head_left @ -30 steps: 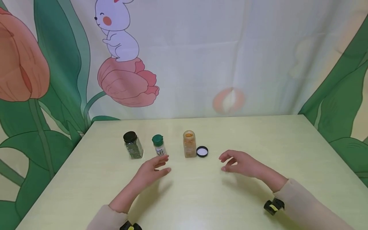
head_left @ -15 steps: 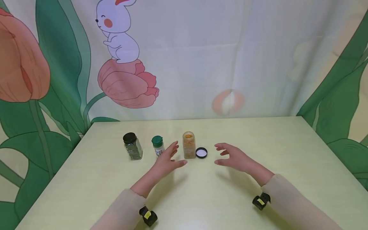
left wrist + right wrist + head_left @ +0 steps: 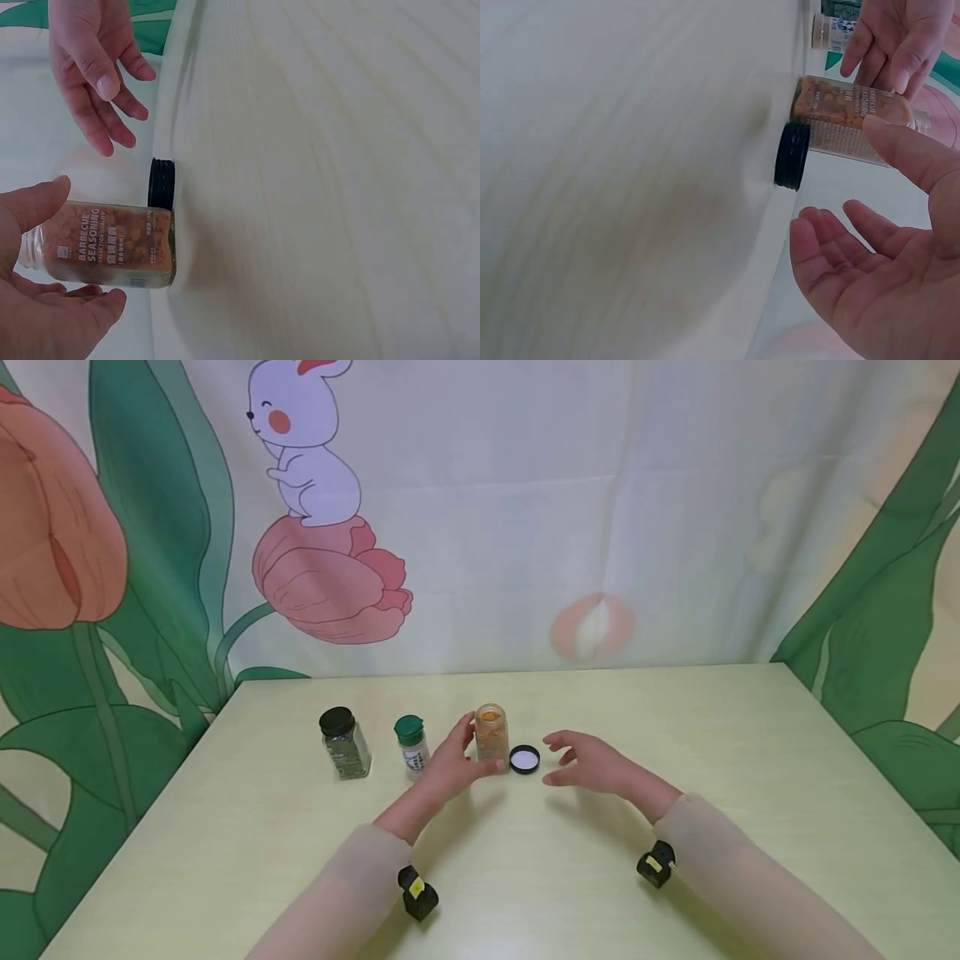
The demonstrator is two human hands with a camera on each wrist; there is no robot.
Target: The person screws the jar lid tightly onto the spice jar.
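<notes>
A clear jar [image 3: 492, 739] of orange barbecue seasoning stands uncapped and upright on the table. My left hand [image 3: 447, 768] is at its left side, thumb across the front and fingers behind. In the left wrist view the jar [image 3: 112, 244] lies between the spread thumb and fingers, which do not look closed on it. Beside the jar's base, the black lid [image 3: 524, 759] rests with its white inside up. To the right of that lid hovers my right hand [image 3: 592, 764], thumb and fingers apart around nothing; the right wrist view shows the lid [image 3: 792, 156] near its fingertips.
Left of my left hand stand a small green-capped shaker [image 3: 412, 747] and, farther left, a black-capped jar [image 3: 346, 743] of green herbs. The pale table [image 3: 675, 710] ends at a printed curtain [image 3: 487, 543] behind.
My left hand has moved right and forward, from in front of the green-capped shaker to the open jar. The right hand has shifted left, closer to the lid. Jars and lid stay put.
</notes>
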